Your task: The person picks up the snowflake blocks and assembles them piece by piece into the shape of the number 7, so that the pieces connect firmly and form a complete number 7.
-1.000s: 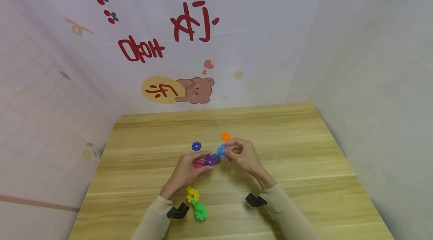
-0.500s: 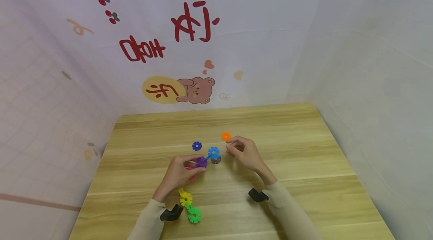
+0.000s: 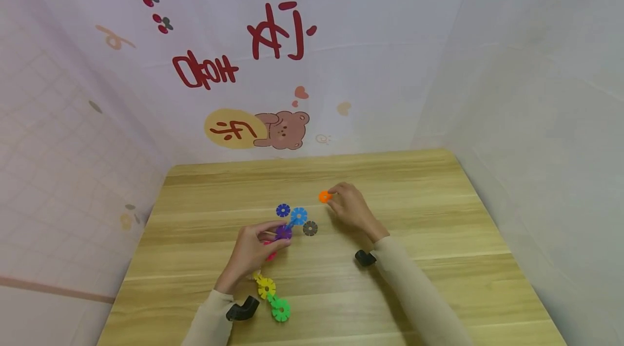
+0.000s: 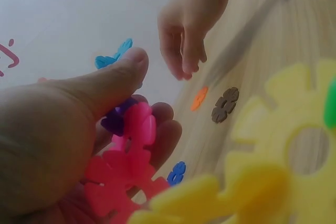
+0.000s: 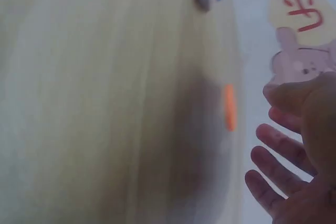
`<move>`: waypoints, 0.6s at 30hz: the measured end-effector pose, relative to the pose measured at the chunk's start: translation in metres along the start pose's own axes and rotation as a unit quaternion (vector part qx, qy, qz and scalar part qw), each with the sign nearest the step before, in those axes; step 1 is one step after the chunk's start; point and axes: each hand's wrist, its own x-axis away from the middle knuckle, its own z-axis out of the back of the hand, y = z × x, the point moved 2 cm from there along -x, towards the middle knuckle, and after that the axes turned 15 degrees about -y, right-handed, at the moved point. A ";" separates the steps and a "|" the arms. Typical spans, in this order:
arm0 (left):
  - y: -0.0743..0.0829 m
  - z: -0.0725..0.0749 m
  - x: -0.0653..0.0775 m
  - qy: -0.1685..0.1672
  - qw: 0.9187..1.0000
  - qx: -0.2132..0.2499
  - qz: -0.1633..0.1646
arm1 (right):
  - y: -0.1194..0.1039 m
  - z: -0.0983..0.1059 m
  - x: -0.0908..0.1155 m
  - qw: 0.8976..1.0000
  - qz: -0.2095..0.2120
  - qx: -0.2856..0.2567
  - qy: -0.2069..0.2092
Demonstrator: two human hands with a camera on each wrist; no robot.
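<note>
My left hand (image 3: 251, 253) grips a chain of interlocking snowflake discs by its purple disc (image 3: 284, 232). A light blue disc (image 3: 299, 216) forms the far end. Pink and red discs (image 4: 126, 174) lie against the palm in the left wrist view, followed by a yellow disc (image 3: 266, 288) and a green disc (image 3: 280, 310) hanging toward the wrist. Fingers partly cover the purple and pink pieces. Over the orange snowflake disc (image 3: 324, 197), my right hand (image 3: 353, 208) hovers with loosely bent fingers and nothing between them; the right wrist view shows a gap to the disc (image 5: 230, 107).
On the wooden table (image 3: 414, 281) lie a dark blue disc (image 3: 283, 210) and a brown disc (image 3: 310, 228), both close to the light blue end of the chain. A printed cloth (image 3: 380, 64) stands behind the table and along its sides.
My right hand let go of the light blue disc and moved up to the orange disc. My left hand drew the chain left and toward me, uncovering the brown disc.
</note>
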 end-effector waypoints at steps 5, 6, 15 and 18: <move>-0.001 -0.001 0.000 0.003 1.000 -0.005 0.002 | 0.009 -0.006 -0.012 0.998 -0.002 0.052 -0.039; -0.001 -0.001 0.000 0.003 1.000 -0.006 0.001 | 0.010 -0.007 -0.014 0.998 -0.004 0.055 -0.044; 0.001 -0.004 -0.001 0.000 1.000 0.003 -0.009 | 0.012 -0.008 -0.026 0.996 -0.014 0.069 -0.057; -0.001 -0.005 -0.001 -0.001 1.000 0.004 -0.011 | 0.013 -0.008 -0.028 0.995 -0.021 0.074 -0.061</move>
